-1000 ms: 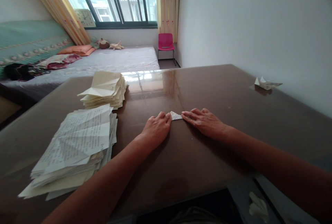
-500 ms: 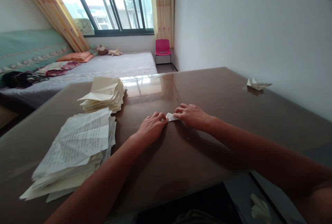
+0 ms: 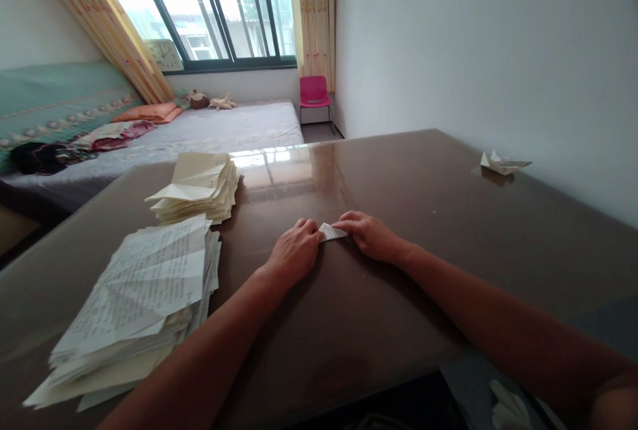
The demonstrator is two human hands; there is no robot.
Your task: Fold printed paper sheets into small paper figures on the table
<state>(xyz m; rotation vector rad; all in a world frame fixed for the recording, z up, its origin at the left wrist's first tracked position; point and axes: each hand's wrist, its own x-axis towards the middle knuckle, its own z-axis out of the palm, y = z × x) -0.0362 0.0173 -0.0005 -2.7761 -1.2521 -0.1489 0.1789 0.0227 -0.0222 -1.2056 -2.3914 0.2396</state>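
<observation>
A small folded piece of printed paper (image 3: 331,232) lies on the brown table (image 3: 399,177), between my two hands. My left hand (image 3: 299,244) has its fingers curled and closed on the paper's left end, covering that part. From the other side my right hand (image 3: 371,234) reaches in with its index finger laid along the paper's upper right edge; the thumb is mostly hidden. A folded paper boat (image 3: 504,163) stands far to the right on the same table.
Left of my arms lie a stack of white printed sheets (image 3: 144,277) and, behind it, a stack of cream paper (image 3: 199,184). Beyond the table are a bed (image 3: 249,121) and a pink chair (image 3: 314,92). A white wall (image 3: 473,51) runs along the right.
My right hand's fingers have shifted on the folded paper, so more of its right part shows. The whole view has tilted slightly, moving the table lower in the picture.
</observation>
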